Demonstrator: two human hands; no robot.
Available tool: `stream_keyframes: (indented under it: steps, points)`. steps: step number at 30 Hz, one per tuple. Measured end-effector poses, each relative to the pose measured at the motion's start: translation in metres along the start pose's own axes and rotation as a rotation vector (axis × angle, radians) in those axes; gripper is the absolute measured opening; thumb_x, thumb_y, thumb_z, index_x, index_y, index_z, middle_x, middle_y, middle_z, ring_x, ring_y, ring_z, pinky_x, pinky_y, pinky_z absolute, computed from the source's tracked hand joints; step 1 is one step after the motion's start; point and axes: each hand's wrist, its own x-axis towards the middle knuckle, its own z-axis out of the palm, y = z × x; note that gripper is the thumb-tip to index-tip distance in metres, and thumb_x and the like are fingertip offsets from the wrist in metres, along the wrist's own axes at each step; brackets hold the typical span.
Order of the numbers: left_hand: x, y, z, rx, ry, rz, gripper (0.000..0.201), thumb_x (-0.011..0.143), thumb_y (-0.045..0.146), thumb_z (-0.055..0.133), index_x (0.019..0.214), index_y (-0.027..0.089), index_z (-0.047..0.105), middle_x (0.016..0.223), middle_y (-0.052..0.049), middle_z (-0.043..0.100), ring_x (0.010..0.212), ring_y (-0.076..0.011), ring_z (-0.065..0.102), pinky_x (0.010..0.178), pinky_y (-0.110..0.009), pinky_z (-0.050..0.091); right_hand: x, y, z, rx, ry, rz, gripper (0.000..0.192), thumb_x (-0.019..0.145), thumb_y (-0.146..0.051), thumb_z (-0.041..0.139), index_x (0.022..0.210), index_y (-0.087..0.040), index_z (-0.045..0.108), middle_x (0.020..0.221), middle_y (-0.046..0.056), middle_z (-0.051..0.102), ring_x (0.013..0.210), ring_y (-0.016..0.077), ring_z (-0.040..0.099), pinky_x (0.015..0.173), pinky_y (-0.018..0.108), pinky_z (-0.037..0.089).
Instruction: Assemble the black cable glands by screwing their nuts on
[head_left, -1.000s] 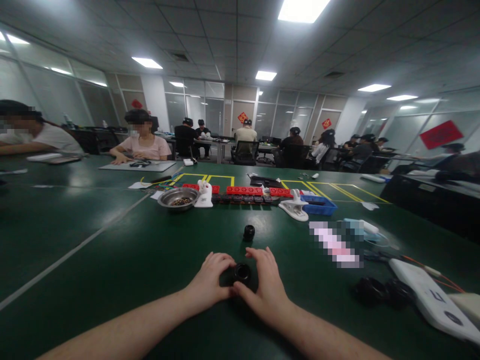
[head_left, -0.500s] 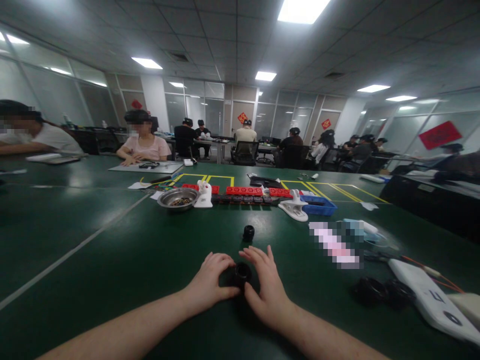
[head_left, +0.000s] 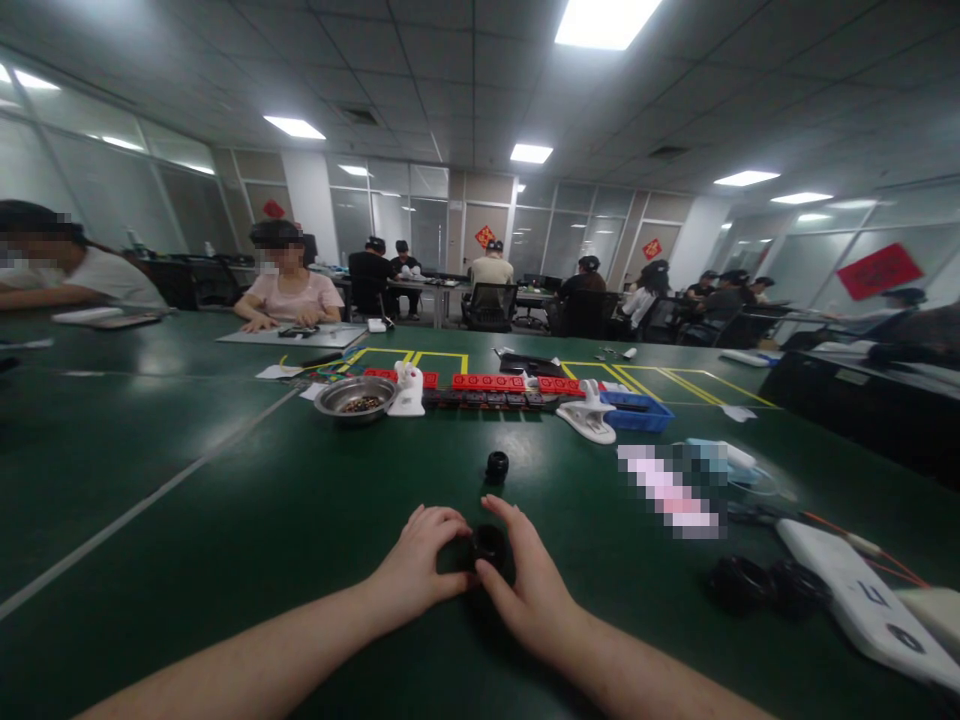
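Both my hands rest on the dark green table [head_left: 225,520] and meet around a small black ring-shaped part [head_left: 488,542]. My left hand [head_left: 416,562] grips it from the left and my right hand [head_left: 529,580] from the right, thumb and fingers closed on it. A second small black round part [head_left: 496,466] stands alone on the table just beyond my hands.
Farther back lie a metal bowl [head_left: 355,397], rows of red and black blocks [head_left: 487,388], a white clamp [head_left: 589,416] and a blue tray [head_left: 637,411]. At right are two black rings [head_left: 765,586] and a white device [head_left: 862,600]. Other people sit at tables behind.
My right hand's fingers have curled closer around the black part, and the part has turned slightly between my hands. The hands stay in the same spot.
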Motion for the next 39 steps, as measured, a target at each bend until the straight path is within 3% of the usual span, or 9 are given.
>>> stream_keyframes:
  steps: [6, 9, 13, 17, 23, 26, 30, 34, 39]
  points:
    - [0.001, 0.006, 0.001, 0.065, -0.009, -0.014, 0.04, 0.055, 0.038, 0.069, 0.091, 0.024, 0.057, 0.102, -0.003, 0.053, 0.1, -0.0242, 0.047, 0.098, -0.054, 0.016, 0.002, 0.0, 0.007, 0.047, 0.075, 0.123, 0.055, 0.068, -0.016, 0.054, 0.12, -0.018, 0.032, 0.109, 0.01, 0.048, 0.101, 0.0227, 0.048, 0.088, 0.042, 0.04]
    - [0.001, 0.006, 0.002, 0.105, 0.005, -0.005, 0.034, 0.059, 0.033, 0.066, 0.09, 0.024, 0.058, 0.102, -0.002, 0.054, 0.1, -0.0229, 0.047, 0.099, -0.052, 0.016, 0.002, -0.002, 0.007, 0.019, 0.026, 0.049, 0.054, 0.069, -0.013, 0.047, 0.12, -0.018, 0.03, 0.108, 0.009, 0.051, 0.103, 0.0222, 0.048, 0.095, 0.047, 0.031]
    - [0.001, 0.005, 0.001, 0.102, 0.011, 0.002, 0.03, 0.061, 0.033, 0.064, 0.089, 0.023, 0.059, 0.1, -0.003, 0.055, 0.099, -0.0224, 0.048, 0.099, -0.052, 0.016, 0.001, -0.003, 0.003, -0.103, 0.009, -0.059, 0.065, 0.065, -0.013, 0.047, 0.126, -0.016, 0.022, 0.125, 0.012, 0.039, 0.119, 0.0266, 0.031, 0.1, 0.056, 0.009]
    - [0.0, 0.007, -0.001, 0.09, -0.004, 0.007, 0.03, 0.061, 0.033, 0.064, 0.09, 0.025, 0.059, 0.102, -0.003, 0.054, 0.101, -0.0232, 0.047, 0.098, -0.053, 0.016, 0.001, 0.0, 0.002, -0.155, 0.044, 0.036, 0.064, 0.068, -0.019, 0.05, 0.125, -0.016, 0.022, 0.125, 0.013, 0.039, 0.119, 0.0269, 0.032, 0.099, 0.056, 0.012]
    - [-0.001, 0.009, -0.003, 0.084, 0.014, 0.007, 0.034, 0.059, 0.04, 0.064, 0.089, 0.025, 0.06, 0.101, -0.002, 0.054, 0.099, -0.0244, 0.048, 0.098, -0.054, 0.017, 0.003, 0.003, 0.006, -0.135, 0.075, 0.109, 0.055, 0.067, -0.025, 0.057, 0.117, -0.017, 0.035, 0.095, 0.007, 0.055, 0.099, 0.0243, 0.049, 0.098, 0.053, 0.02]
    - [-0.002, 0.008, -0.002, 0.088, 0.019, 0.001, 0.036, 0.057, 0.042, 0.066, 0.089, 0.025, 0.06, 0.101, -0.002, 0.054, 0.099, -0.0248, 0.048, 0.098, -0.054, 0.016, 0.004, -0.001, 0.002, -0.129, 0.055, 0.101, 0.057, 0.065, -0.023, 0.058, 0.117, -0.017, 0.034, 0.091, 0.006, 0.057, 0.098, 0.0242, 0.05, 0.099, 0.054, 0.016]
    - [-0.001, 0.007, -0.001, 0.09, 0.019, -0.015, 0.033, 0.06, 0.038, 0.065, 0.09, 0.026, 0.06, 0.101, -0.002, 0.054, 0.1, -0.0242, 0.048, 0.099, -0.054, 0.015, 0.003, -0.004, -0.003, -0.102, -0.068, 0.003, 0.066, 0.064, -0.014, 0.048, 0.125, -0.018, 0.023, 0.119, 0.01, 0.047, 0.118, 0.0259, 0.034, 0.099, 0.058, 0.005]
    - [-0.001, 0.009, -0.002, 0.088, 0.038, -0.027, 0.035, 0.059, 0.041, 0.065, 0.09, 0.025, 0.06, 0.101, -0.003, 0.055, 0.1, -0.0247, 0.048, 0.099, -0.053, 0.016, 0.001, -0.004, -0.002, -0.146, -0.083, 0.025, 0.077, 0.062, -0.015, 0.048, 0.131, -0.014, 0.012, 0.134, 0.013, 0.027, 0.125, 0.0288, 0.017, 0.099, 0.058, 0.005]
    - [0.0, 0.01, -0.004, 0.088, 0.006, -0.031, 0.032, 0.059, 0.032, 0.065, 0.09, 0.025, 0.06, 0.1, -0.003, 0.055, 0.1, -0.0234, 0.048, 0.1, -0.051, 0.016, 0.002, -0.005, 0.001, -0.157, -0.005, 0.097, 0.073, 0.064, -0.03, 0.061, 0.125, -0.015, 0.025, 0.117, 0.012, 0.045, 0.113, 0.0276, 0.038, 0.1, 0.054, 0.013]
